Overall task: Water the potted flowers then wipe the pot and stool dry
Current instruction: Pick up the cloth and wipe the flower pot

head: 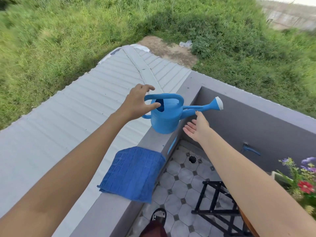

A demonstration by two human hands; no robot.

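A blue watering can stands upright on the grey parapet ledge, its spout with a white rose pointing right. My left hand is open right by the can's top handle, fingers spread around it without closing. My right hand is open, palm up, just under the spout and to the right of the can's body. A folded blue cloth lies on the ledge nearer to me. The potted flowers show at the right edge, partly hidden by my right arm. A black stool frame stands below them.
A corrugated metal roof lies beyond the ledge, with tall grass past it. The tiled balcony floor has a drain hole. A blue tap sticks out of the grey wall. My sandalled foot is on the tiles.
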